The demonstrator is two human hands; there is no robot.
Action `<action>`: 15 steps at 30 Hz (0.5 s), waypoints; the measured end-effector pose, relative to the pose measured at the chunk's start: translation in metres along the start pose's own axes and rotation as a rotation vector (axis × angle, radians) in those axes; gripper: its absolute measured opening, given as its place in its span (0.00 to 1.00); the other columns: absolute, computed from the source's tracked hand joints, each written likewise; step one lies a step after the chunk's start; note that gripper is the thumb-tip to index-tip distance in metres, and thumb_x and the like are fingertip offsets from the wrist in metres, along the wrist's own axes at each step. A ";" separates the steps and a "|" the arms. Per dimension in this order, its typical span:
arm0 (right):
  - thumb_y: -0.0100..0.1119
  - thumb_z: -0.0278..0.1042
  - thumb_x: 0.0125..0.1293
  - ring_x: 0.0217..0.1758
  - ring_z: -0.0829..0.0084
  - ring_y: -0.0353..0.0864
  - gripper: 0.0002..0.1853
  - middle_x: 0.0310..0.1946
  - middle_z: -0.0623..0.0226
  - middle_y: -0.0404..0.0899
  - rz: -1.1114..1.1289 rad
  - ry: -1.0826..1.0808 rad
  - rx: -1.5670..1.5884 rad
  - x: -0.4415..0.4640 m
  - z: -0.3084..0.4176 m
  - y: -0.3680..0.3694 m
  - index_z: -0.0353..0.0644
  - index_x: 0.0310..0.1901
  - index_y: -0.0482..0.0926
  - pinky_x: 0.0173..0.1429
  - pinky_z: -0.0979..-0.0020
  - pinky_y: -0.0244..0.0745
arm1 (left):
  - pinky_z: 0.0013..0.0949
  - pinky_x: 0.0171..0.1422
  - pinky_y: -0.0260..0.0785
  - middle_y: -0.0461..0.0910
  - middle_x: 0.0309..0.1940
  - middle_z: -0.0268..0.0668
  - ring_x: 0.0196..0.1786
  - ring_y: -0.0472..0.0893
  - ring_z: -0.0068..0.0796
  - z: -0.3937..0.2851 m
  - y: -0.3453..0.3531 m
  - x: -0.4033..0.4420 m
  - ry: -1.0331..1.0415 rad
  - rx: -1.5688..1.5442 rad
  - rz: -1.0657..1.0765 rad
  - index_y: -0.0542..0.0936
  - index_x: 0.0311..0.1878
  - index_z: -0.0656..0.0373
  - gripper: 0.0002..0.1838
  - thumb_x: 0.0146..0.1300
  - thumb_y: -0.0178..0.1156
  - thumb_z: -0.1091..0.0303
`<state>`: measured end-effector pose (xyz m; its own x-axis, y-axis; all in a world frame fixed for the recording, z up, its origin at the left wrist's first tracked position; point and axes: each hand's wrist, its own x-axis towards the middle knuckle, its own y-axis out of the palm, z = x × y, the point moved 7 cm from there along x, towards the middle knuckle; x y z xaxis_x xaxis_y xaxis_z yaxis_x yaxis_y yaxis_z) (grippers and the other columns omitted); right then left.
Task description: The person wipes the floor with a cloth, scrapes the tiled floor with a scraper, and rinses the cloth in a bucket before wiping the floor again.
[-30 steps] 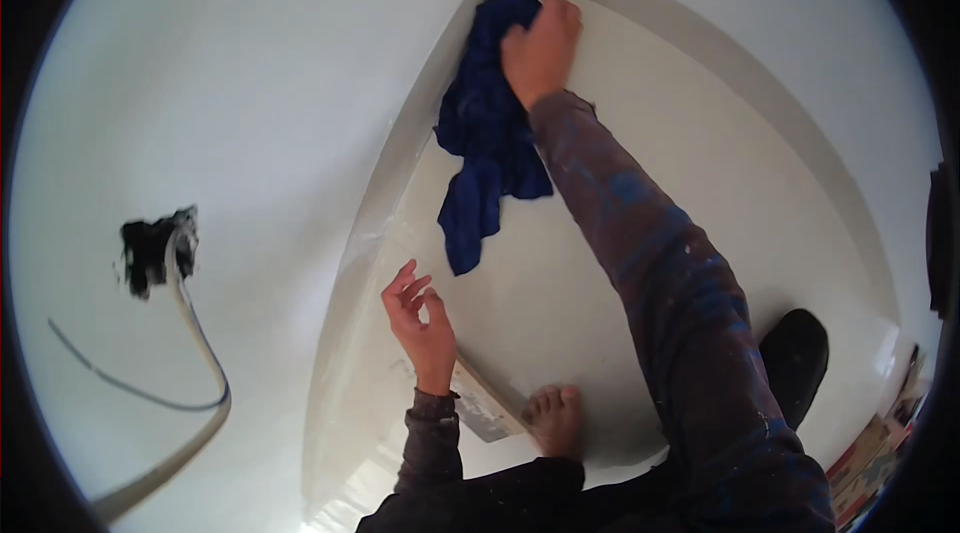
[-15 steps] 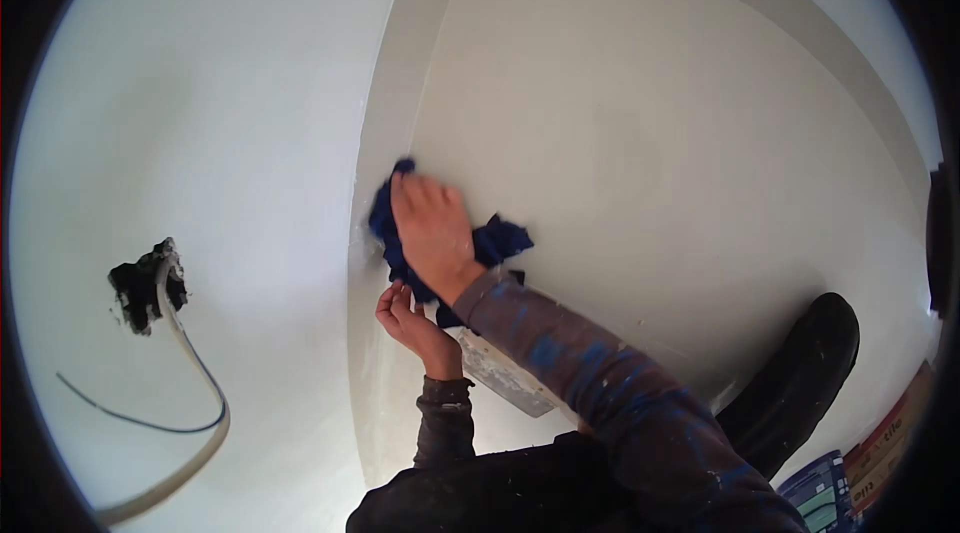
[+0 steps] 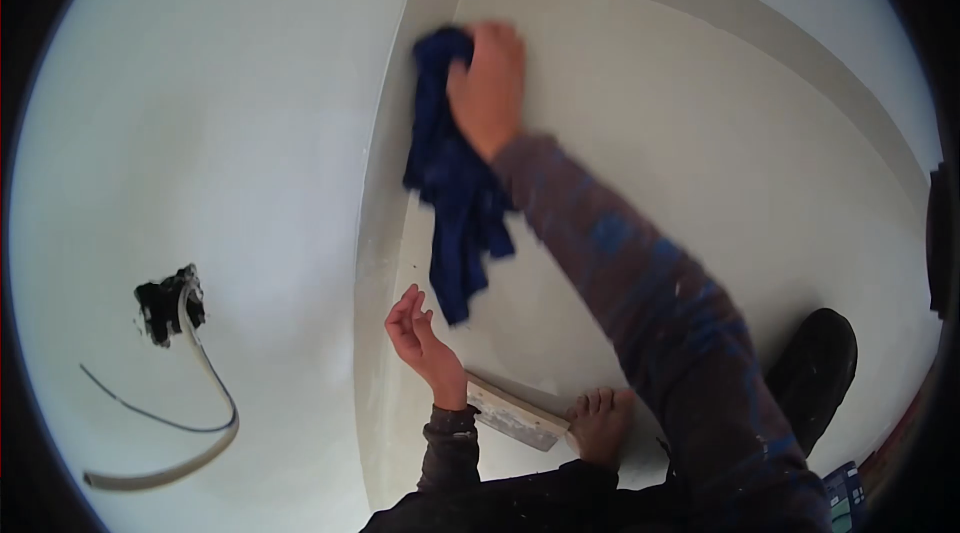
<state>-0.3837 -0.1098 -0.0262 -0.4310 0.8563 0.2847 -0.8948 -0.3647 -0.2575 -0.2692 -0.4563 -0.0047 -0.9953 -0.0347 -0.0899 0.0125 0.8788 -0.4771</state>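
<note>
My right hand (image 3: 490,88) is wrapped on a dark blue cloth (image 3: 455,183). The cloth is bunched near the raised left edge (image 3: 385,173) of a recessed cream surface, and its loose end hangs back toward me. Below that end is my left hand (image 3: 425,343), palm turned up with fingers loosely curled and apart, holding nothing visible. A wide flat blade tool (image 3: 515,418), smeared with plaster, lies by my left wrist.
A bare foot (image 3: 600,423) rests beside the blade tool. From a rough hole (image 3: 160,308) in the white wall at left, a cable (image 3: 215,383) curls out. A black rounded shape (image 3: 815,373) and a printed box (image 3: 845,493) are at the right.
My right hand has moved forward along the left edge, drawing the cloth with it and stretching it out. My left hand no longer touches the cloth. The bare foot has come into view.
</note>
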 end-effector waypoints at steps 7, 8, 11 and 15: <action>0.64 0.25 0.60 0.54 0.51 0.80 0.06 0.41 0.56 0.86 0.127 -0.178 -0.388 0.051 -0.020 0.040 0.39 0.39 0.83 0.59 0.52 0.73 | 0.36 0.62 0.68 0.82 0.62 0.37 0.58 0.79 0.27 0.008 -0.018 0.022 0.065 0.005 -0.163 0.72 0.60 0.56 0.12 0.77 0.48 0.73; 0.62 0.24 0.60 0.53 0.51 0.80 0.05 0.41 0.54 0.86 0.213 -0.161 -0.356 0.037 -0.015 0.041 0.38 0.38 0.82 0.58 0.51 0.73 | 0.36 0.62 0.68 0.82 0.62 0.37 0.58 0.79 0.27 0.010 -0.013 0.025 0.053 -0.006 -0.164 0.72 0.60 0.56 0.12 0.77 0.48 0.73; 0.56 0.26 0.65 0.53 0.53 0.80 0.05 0.40 0.56 0.84 0.272 -0.167 -0.297 -0.038 0.007 0.039 0.39 0.40 0.80 0.59 0.53 0.72 | 0.33 0.57 0.64 0.82 0.58 0.32 0.55 0.78 0.24 0.012 -0.015 0.022 -0.075 -0.064 -0.356 0.72 0.56 0.52 0.10 0.76 0.48 0.70; 0.57 0.31 0.66 0.55 0.62 0.78 0.10 0.44 0.64 0.83 0.433 -0.205 -0.291 -0.139 0.044 0.037 0.42 0.47 0.82 0.60 0.61 0.70 | 0.34 0.59 0.64 0.82 0.56 0.33 0.55 0.77 0.25 0.010 -0.025 0.021 -0.067 -0.077 -0.426 0.72 0.56 0.53 0.10 0.76 0.48 0.69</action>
<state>-0.3618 -0.2585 -0.0352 -0.7916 0.5515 0.2630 -0.5748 -0.5262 -0.6267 -0.2894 -0.4842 -0.0032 -0.9019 -0.4298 0.0432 -0.4072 0.8125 -0.4171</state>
